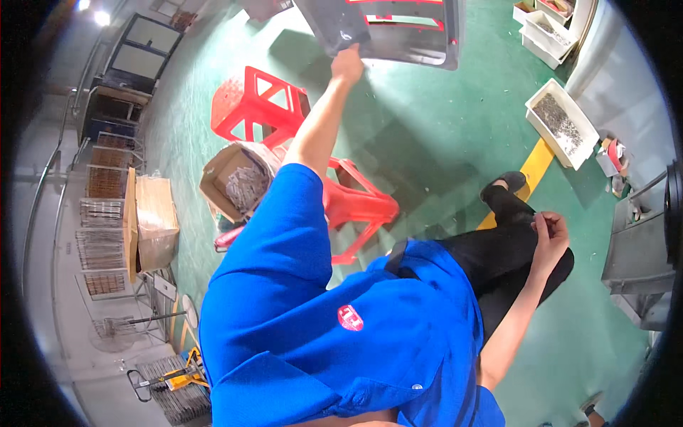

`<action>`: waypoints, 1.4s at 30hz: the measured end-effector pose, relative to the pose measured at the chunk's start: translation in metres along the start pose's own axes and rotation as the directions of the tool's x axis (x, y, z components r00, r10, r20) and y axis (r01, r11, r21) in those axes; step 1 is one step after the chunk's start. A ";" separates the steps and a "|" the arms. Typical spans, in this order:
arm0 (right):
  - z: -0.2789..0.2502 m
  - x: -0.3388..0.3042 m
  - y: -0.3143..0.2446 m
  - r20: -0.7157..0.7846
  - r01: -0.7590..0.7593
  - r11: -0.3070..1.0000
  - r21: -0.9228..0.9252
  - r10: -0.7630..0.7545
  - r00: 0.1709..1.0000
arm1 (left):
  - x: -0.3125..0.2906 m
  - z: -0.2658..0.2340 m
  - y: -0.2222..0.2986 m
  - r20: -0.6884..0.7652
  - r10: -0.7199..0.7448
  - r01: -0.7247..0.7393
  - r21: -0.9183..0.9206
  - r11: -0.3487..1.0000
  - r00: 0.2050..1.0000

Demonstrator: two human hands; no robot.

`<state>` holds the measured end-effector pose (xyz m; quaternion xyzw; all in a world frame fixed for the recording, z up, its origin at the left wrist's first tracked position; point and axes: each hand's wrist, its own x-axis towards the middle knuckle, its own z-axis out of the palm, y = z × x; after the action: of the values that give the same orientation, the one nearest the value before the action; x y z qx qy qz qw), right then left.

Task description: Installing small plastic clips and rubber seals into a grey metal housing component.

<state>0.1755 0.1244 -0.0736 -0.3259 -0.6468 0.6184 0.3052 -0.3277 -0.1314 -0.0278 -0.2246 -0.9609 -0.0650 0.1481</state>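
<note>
The grey panel (388, 44) is out in front of the person. The left hand (347, 65) pinches its near edge, at the corner, with the fingers bent over it. Maybe it holds there to keep the panel from tipping.

The right hand (551, 238) is well apart from the grey panel, to the lower right, by the bent leg. Its thumb and fingers are close together, but I cannot tell if they pinch something small.

Down and left of the grey panel is a cardboard box (218, 178) with lots of pale, thin bits inside. To the right and lower down, a white tub (588, 136) sits on the floor, full of little grey bits. Right of the grey panel, more white bins (538, 44) sit close together, maybe to save room. One has grey bits too.
</note>
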 end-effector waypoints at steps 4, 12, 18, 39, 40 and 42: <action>0.046 -0.003 -0.004 0.113 -0.022 0.998 -0.057 0.028 0.993 | 0.004 0.002 -0.049 0.133 0.195 -0.227 0.302 0.926 0.972; 0.106 -0.003 -0.003 0.291 0.034 0.995 -0.096 -0.005 0.957 | -0.029 -0.008 -0.046 0.418 0.311 -0.465 0.339 0.818 0.853; 0.152 0.002 -0.008 0.428 0.036 0.998 -0.042 -0.014 0.904 | -0.069 -0.074 -0.005 0.583 0.390 -0.589 0.197 0.784 0.713; 0.249 0.043 -0.018 0.156 0.107 0.954 0.280 -0.156 0.975 | -0.102 -0.096 0.111 0.416 0.625 -0.542 -0.312 0.781 0.661; 0.255 0.046 -0.017 0.157 0.117 0.954 0.275 -0.165 0.974 | -0.099 -0.097 0.113 0.443 0.598 -0.504 -0.321 0.802 0.669; 0.266 0.048 -0.016 0.169 0.100 0.956 0.275 -0.151 0.974 | -0.094 -0.093 0.106 0.450 0.577 -0.504 -0.284 0.816 0.681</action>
<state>-0.0664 0.0025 -0.0714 -0.1806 -0.6038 0.7063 0.3223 -0.1755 -0.0937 0.0370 -0.5170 -0.8475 -0.0215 -0.1185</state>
